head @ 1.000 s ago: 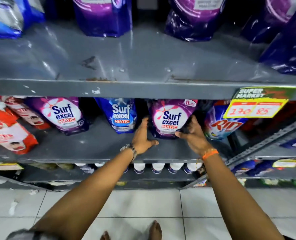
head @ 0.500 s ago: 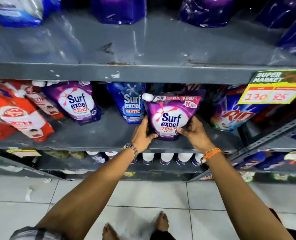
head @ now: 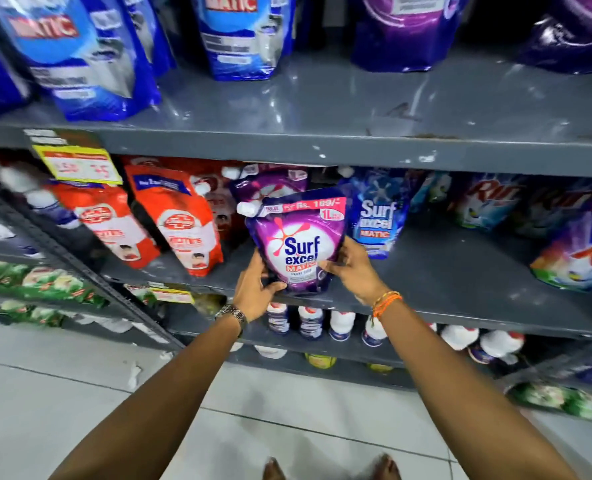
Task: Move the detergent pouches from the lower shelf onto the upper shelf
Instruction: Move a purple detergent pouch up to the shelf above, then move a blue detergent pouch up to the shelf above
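Observation:
A purple Surf Excel detergent pouch point(head: 296, 242) with a white cap is held upright just in front of the lower shelf point(head: 443, 289). My left hand point(head: 254, 289) grips its bottom left corner. My right hand point(head: 351, 268) holds its right side. Another purple pouch point(head: 270, 183) stands behind it on the lower shelf, and a blue Surf Excel pouch point(head: 377, 213) stands just to the right. The grey upper shelf point(head: 356, 109) has a bare stretch above my hands, with blue pouches point(head: 239, 36) and purple pouches point(head: 401, 32) at its back.
Red-and-white pouches point(head: 180, 223) fill the lower shelf's left side, and Rin packs point(head: 578, 254) sit at the right. A yellow price tag point(head: 80, 164) hangs from the upper shelf's edge at left. White-capped bottles point(head: 343, 323) line the shelf below. My bare feet stand on pale floor tiles.
Both hands closed on the purple pouch and pulled it forward and up off the lower shelf. The view has swung left and upward, bringing more of the upper shelf into sight.

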Demonstrator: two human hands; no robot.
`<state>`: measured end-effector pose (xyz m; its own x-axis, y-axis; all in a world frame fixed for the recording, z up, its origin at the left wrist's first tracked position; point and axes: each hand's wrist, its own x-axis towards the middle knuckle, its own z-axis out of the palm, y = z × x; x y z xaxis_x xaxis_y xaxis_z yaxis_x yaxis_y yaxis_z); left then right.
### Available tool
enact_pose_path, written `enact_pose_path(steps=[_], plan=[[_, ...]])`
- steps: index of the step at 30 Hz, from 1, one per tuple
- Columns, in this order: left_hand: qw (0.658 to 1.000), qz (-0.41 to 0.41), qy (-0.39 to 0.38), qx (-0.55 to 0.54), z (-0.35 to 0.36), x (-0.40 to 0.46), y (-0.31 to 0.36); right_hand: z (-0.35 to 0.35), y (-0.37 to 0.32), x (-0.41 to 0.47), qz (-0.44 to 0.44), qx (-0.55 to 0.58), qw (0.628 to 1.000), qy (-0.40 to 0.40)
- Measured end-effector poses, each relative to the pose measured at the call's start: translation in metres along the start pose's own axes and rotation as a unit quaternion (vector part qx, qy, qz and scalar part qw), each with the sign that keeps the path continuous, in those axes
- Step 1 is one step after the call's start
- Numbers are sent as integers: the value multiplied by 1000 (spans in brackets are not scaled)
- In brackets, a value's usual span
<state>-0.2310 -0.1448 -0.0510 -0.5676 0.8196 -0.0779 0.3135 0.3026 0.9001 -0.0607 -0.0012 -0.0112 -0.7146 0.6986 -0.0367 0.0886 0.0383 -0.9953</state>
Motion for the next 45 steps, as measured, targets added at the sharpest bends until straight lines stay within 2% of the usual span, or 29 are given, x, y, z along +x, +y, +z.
enact_pose_path(steps=[5,10,14,16,18,20,22,24,26,28,30,33,38,45], plan=[[999,-3,12,31,-54,11,-21,56,-8,25,-14,-10,1000,-11],[999,1,15,36,-74,17,-33,82,-7,40,8,-8,1000,2],[999,-25,13,25,-83,12,-43,93,-5,35,29,-2,999,-15],[998,-33,48,-1,-78,6,-40,88,-5,32,31,-4,999,-10],[991,-48,116,-39,-71,-8,-36,77,-6,27,27,-3,1000,3],[975,-73,195,-81,-60,-32,-36,61,-3,15,13,8,999,50],[967,-68,230,-92,-46,-55,-38,39,-1,0,3,83,986,144],[974,-36,201,-95,-26,-61,-32,4,1,-2,-10,130,963,237],[986,-4,140,-90,-3,-49,-16,-33,2,4,-4,115,950,289],[996,21,71,-51,19,-30,5,-60,-1,13,0,86,960,268],[999,17,4,-44,38,-4,23,-77,-5,25,7,57,976,209],[998,15,-42,-32,60,37,41,-92,-7,46,-1,14,993,120],[997,38,-44,-49,103,74,52,-110,5,73,28,20,998,45],[999,21,32,-10,132,86,35,-121,25,74,-7,34,994,103]])
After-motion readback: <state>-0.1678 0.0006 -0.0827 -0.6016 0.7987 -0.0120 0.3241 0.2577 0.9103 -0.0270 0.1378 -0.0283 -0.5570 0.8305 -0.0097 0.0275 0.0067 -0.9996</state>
